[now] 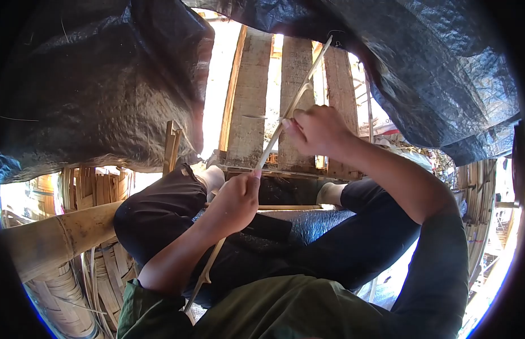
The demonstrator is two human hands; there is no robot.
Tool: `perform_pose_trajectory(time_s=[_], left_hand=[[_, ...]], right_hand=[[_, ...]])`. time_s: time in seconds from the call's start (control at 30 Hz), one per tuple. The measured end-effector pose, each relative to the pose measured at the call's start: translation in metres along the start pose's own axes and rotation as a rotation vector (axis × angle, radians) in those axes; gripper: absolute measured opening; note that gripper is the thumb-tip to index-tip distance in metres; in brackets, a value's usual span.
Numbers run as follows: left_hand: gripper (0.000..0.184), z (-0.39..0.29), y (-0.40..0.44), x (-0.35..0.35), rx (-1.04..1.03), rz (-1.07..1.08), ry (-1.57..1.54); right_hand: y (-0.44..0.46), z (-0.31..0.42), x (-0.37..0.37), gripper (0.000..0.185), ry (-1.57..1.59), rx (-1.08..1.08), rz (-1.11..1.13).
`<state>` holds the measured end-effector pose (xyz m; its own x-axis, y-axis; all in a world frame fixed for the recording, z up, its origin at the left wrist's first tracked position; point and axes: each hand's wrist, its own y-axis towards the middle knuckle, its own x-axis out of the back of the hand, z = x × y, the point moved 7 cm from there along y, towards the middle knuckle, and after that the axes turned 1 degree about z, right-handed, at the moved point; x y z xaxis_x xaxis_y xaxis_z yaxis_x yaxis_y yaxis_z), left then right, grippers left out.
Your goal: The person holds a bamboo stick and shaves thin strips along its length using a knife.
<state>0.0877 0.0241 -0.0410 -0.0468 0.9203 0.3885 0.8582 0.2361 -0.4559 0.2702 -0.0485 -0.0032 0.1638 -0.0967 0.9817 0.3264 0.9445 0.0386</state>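
Note:
A long, thin pale strip [268, 148], which looks like split bamboo, runs diagonally from the upper middle down to the lower left, with small raised joints along it. My left hand [235, 204] is closed round its middle part, thumb uppermost, and the strip's lower end comes out below the hand beside my lap. Higher up and to the right, my right hand [320, 130] is closed on the same strip, its fingers curled and the thumb against it. Above my right hand the free end points up in front of the wooden planks [248, 96].
Dark plastic sheeting [98, 85] hangs at the upper left and upper right. A thick bamboo pole [64, 234] lies at my left, above woven bamboo pieces [62, 294]. My bent legs [166, 212] are on both sides, with a thin bar across between them.

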Motion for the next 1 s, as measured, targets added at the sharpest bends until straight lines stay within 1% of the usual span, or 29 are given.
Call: perform_pose_trajectory(time_s=[0.03, 0.07, 0.13, 0.2, 0.23, 0.27, 0.3, 0.33, 0.4, 0.43, 0.47, 0.5, 0.53, 0.57, 0.6, 0.63, 0.67, 0.7, 0.73, 0.8, 0.83, 0.87, 0.93, 0.97, 1.0], left_hand=[[0.045, -0.002, -0.001, 0.001, 0.004, 0.005, 0.001], [0.047, -0.005, -0.001, 0.001, -0.002, 0.025, -0.043], [0.049, -0.006, -0.001, -0.002, -0.009, 0.045, -0.092], [0.050, -0.005, 0.001, 0.000, -0.009, 0.009, -0.108], [0.050, -0.005, 0.002, 0.001, -0.015, 0.008, -0.106], [0.046, -0.002, 0.002, 0.000, 0.018, 0.035, -0.070], [0.042, 0.001, 0.001, -0.001, 0.053, 0.061, -0.033], [0.042, 0.000, 0.000, 0.000, 0.053, 0.056, -0.031], [0.042, -0.006, -0.004, 0.000, 0.003, 0.050, -0.046], [0.042, -0.005, -0.005, -0.003, 0.008, 0.056, -0.045], [0.045, -0.007, -0.003, -0.003, -0.047, 0.006, -0.056], [0.049, -0.009, -0.002, -0.001, -0.104, -0.047, -0.068], [0.049, -0.008, -0.002, -0.002, -0.106, -0.045, -0.070], [0.048, -0.006, -0.001, -0.002, -0.096, -0.041, -0.058], [0.048, -0.005, 0.000, -0.001, -0.088, -0.039, -0.044], [0.048, -0.006, 0.000, 0.001, -0.090, -0.043, -0.041], [0.048, -0.002, 0.001, 0.001, -0.033, -0.008, -0.011], [0.049, 0.002, 0.001, 0.000, 0.024, 0.025, 0.018], [0.049, 0.001, 0.001, 0.002, 0.024, 0.019, 0.020], [0.051, -0.004, -0.002, 0.001, 0.020, 0.051, 0.007], [0.051, -0.003, -0.002, 0.000, 0.022, 0.053, 0.006], [0.052, -0.003, -0.001, 0.000, 0.012, 0.030, 0.011], [0.052, -0.002, 0.002, 0.001, -0.002, 0.004, 0.015], [0.052, -0.003, 0.003, 0.002, -0.022, -0.011, 0.030], [0.052, -0.004, 0.004, 0.003, -0.042, -0.026, 0.047]], right_hand=[[0.002, -0.008, 0.001, 0.041, 0.084, 0.033, -0.038], [0.005, -0.022, -0.001, 0.041, 0.088, 0.028, -0.031], [0.009, -0.048, 0.011, 0.041, -0.053, -0.102, -0.152], [0.009, -0.048, 0.014, 0.040, -0.039, -0.122, -0.171], [0.010, -0.040, 0.009, 0.040, -0.016, -0.128, -0.083], [0.010, -0.031, 0.003, 0.041, 0.008, -0.133, 0.005], [0.005, -0.014, 0.003, 0.043, 0.052, -0.035, -0.085], [0.005, -0.012, 0.004, 0.043, 0.052, -0.032, -0.090], [0.003, -0.006, -0.004, 0.042, 0.068, 0.004, 0.034], [0.005, -0.021, -0.004, 0.041, 0.057, -0.049, -0.040], [0.009, -0.035, -0.005, 0.041, 0.057, -0.049, -0.037], [0.013, -0.047, 0.006, 0.042, -0.013, -0.085, -0.109], [0.013, -0.054, 0.015, 0.042, -0.085, -0.122, -0.183], [0.012, -0.062, 0.009, 0.043, -0.056, -0.210, -0.092], [0.013, -0.053, 0.014, 0.043, -0.059, -0.211, -0.097], [0.014, -0.040, 0.011, 0.043, -0.033, -0.203, -0.012], [0.013, -0.028, 0.005, 0.043, -0.005, -0.194, 0.073], [0.011, -0.010, 0.000, 0.044, 0.013, -0.121, 0.050], [0.010, -0.006, 0.002, 0.044, 0.013, -0.116, 0.046], [0.007, 0.003, -0.002, 0.044, 0.028, -0.091, 0.186], [0.008, -0.009, 0.000, 0.044, 0.056, -0.033, 0.070], [0.009, -0.025, -0.005, 0.044, 0.057, -0.033, 0.075], [0.011, -0.057, 0.013, 0.046, -0.091, -0.092, -0.213], [0.011, -0.066, 0.015, 0.048, -0.085, -0.079, -0.253], [0.012, -0.057, 0.021, 0.048, -0.087, -0.081, -0.255]])
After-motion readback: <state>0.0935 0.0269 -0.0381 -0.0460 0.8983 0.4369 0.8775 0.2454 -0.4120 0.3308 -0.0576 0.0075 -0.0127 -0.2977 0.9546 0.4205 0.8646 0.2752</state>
